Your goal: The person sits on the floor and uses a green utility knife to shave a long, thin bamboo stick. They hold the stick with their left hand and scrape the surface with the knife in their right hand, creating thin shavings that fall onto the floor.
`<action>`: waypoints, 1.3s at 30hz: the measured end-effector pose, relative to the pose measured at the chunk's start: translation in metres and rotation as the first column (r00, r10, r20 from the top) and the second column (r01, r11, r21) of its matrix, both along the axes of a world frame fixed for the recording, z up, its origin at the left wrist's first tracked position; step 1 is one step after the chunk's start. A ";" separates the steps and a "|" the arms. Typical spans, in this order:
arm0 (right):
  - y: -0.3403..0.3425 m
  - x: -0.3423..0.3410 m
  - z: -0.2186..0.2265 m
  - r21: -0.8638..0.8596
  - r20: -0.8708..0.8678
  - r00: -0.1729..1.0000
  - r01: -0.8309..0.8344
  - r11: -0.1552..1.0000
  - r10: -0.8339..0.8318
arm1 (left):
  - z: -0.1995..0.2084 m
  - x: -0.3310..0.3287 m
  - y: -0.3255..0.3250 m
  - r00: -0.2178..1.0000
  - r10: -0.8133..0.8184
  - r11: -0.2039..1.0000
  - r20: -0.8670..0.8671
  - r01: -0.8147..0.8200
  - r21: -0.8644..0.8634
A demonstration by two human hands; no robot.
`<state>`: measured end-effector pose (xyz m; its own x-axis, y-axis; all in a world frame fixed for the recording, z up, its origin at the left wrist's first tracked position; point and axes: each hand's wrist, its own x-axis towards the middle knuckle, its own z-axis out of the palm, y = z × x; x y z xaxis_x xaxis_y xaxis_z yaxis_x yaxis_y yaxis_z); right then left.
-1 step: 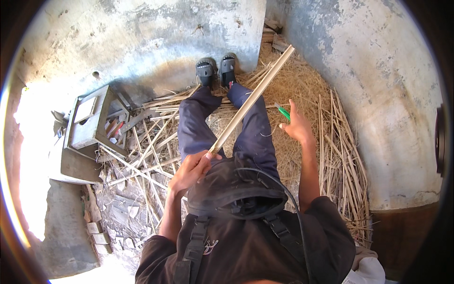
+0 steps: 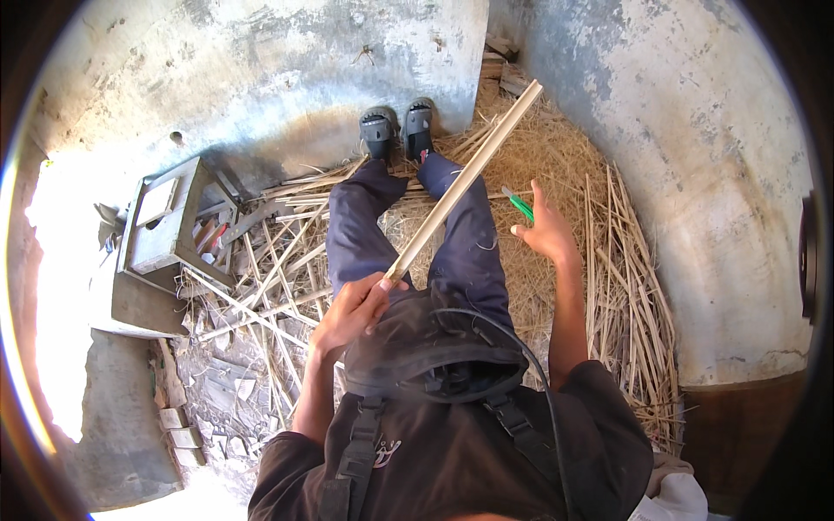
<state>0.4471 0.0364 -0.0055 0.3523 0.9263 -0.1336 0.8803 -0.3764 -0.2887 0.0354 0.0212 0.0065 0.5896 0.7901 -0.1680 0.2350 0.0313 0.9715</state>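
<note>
Clearly, the blade is the main worry; the right hand (image 2: 549, 233) holds a green knife (image 2: 521, 207) with its index finger stretched out and its thumb standing apart, and which of the other fingers grip the handle cannot be told; so loose a hold could let the knife twist if it met a hard spot. The left hand (image 2: 350, 313) is closed round the near end of a pale strip of wood (image 2: 465, 182), thumb on top; the strip slants up across the lap, over the right leg of the dark trousers (image 2: 469, 247), its far end out above the heap of shavings (image 2: 565, 143). Held by one end only, it could swing or roll under side pressure; a stroke that ran on past its edge could reach the thigh, and one drawn towards the body could reach the left thumb. The knife and strip are apart at this moment; a dropped knife might be hard to find among the shavings, and the long sticks (image 2: 632, 295) beside the right arm could snag an elbow moving outward.
</note>
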 end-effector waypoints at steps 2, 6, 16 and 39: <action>-0.009 -0.020 0.029 0.020 -0.049 0.997 0.065 0.998 -0.064 | 0.000 0.007 0.004 1.000 0.008 0.999 0.020 -0.009 0.036; -0.017 -0.031 0.031 0.447 -0.045 0.996 -0.047 0.893 0.075 | 0.012 0.019 0.007 0.998 0.036 0.994 0.056 -0.042 0.099; -0.041 -0.129 0.018 0.720 -0.228 0.723 -0.326 0.612 0.652 | 0.032 0.030 0.013 0.995 -0.011 0.998 0.100 0.017 -0.059; -0.045 -0.142 0.003 0.784 0.210 0.828 -0.460 0.417 0.520 | 0.011 0.028 0.005 0.972 -0.054 0.962 0.230 0.112 -0.250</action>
